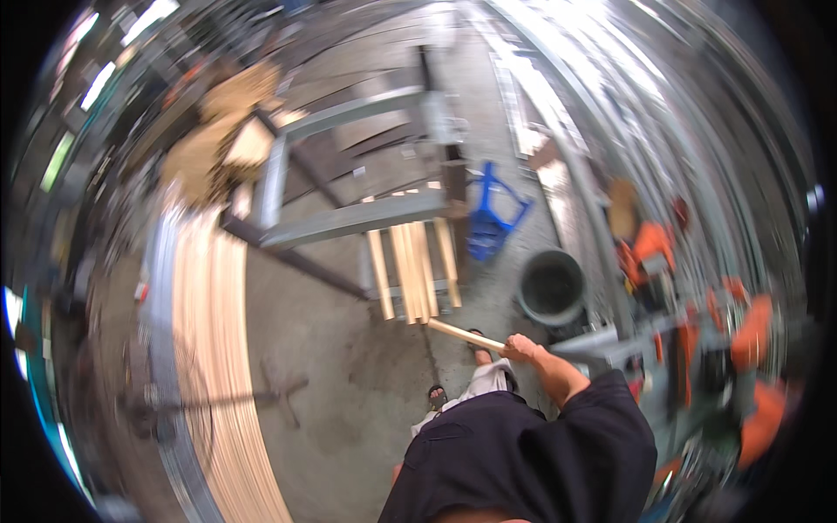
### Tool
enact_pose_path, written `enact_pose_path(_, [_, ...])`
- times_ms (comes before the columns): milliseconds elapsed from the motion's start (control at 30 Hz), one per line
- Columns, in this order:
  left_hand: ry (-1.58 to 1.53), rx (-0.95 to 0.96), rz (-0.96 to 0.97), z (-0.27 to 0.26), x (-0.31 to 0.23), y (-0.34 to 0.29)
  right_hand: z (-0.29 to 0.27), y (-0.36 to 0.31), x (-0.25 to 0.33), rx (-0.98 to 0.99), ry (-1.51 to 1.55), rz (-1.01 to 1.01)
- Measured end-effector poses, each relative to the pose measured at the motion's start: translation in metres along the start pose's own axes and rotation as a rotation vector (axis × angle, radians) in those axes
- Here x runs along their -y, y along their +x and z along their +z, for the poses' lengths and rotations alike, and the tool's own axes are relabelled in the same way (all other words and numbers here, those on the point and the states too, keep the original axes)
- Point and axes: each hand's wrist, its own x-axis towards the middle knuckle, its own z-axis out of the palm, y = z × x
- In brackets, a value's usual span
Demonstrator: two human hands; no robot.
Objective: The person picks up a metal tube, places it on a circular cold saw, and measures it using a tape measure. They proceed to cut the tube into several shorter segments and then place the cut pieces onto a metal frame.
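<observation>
My right hand (523, 348) is closed around one end of a pale wooden strip (468, 335). The strip points left and forward, its far end close to several similar wooden strips (413, 272) lying side by side under a grey metal frame (353, 218). Whether the held strip touches them I cannot tell. Only a sliver of my left arm shows beside my dark shirt; my left hand is out of sight.
A long stack of pale strips (214, 349) lies at the left, with a pedestal fan (166, 405) beside it. A dark bucket (552, 288), a blue plastic stool (494, 218), metal bars (593, 105) and orange power tools (654, 248) are on the right.
</observation>
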Motion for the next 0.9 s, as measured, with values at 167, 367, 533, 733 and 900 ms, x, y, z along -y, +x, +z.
enact_pose_path(167, [0.191,0.252,0.132,-0.053,0.006,0.067,0.087,-0.158,-0.057,-0.094,0.052,0.323])
enact_pose_path(367, [0.453,0.448,0.364,-0.051,-0.048,0.131,0.218,-0.341,0.013,-0.303,0.768,0.824])
enact_pose_path(533, [0.629,0.584,0.531,-0.013,-0.109,0.135,0.325,-0.441,0.066,-0.717,0.788,0.882])
enact_pose_path(733, [0.815,0.74,0.657,0.051,-0.147,0.098,0.428,-0.507,0.075,-0.611,0.988,1.321])
enact_pose_path(900, [0.931,0.815,0.688,0.106,-0.152,0.044,0.505,-0.553,0.072,-0.396,1.491,1.512])
